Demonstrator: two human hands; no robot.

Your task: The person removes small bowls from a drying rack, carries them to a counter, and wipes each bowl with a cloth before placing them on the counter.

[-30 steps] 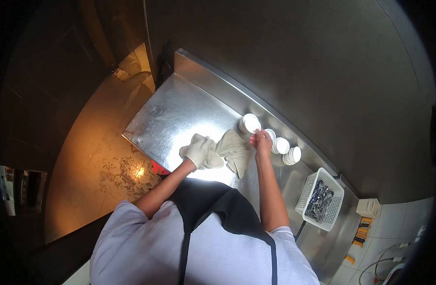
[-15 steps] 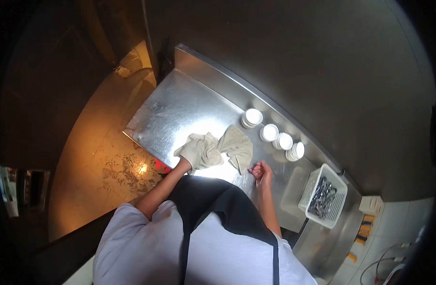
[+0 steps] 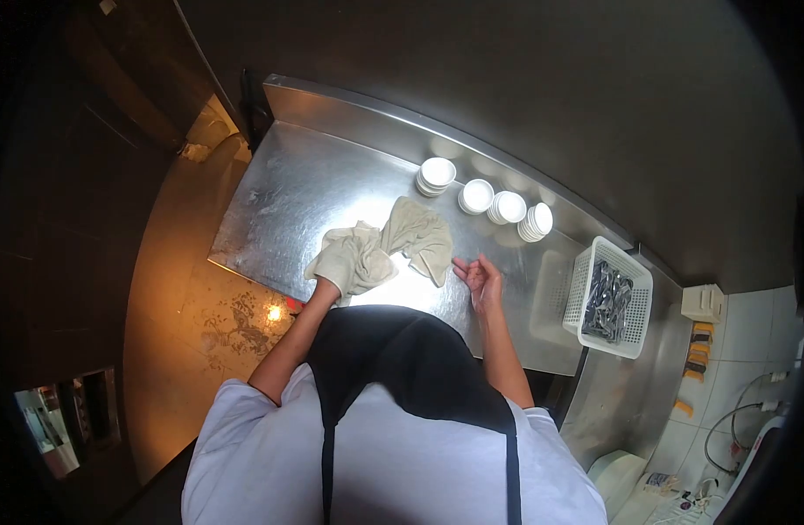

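At a steel counter (image 3: 284, 179), your right hand (image 3: 481, 282), half-open and empty, is just right of the slanting cloth (image 3: 419, 233), while your covered left hand (image 3: 334, 265), grip impossible to tell, meets the bunched cloth (image 3: 370, 259).

Harsh white glare on steel, amber light at left, dark all round the rim.
On the brushed stainless-steel counter (image 3: 279, 192), glare burns out to white beside the rumpled beige cloth (image 3: 354, 258); the lamp itself is out of view. The small round white bowls (image 3: 478, 197) are bright inside, with pale reflections in the upright steel backsplash (image 3: 367, 114). The broad matte dark wall (image 3: 559, 105) sinks into dimness, while the orange-lit floor (image 3: 183, 306) carries one sharp glint. Wide-angle distortion bows straight edges, the corners fall to black, and fine detail looks soft towards the margins.
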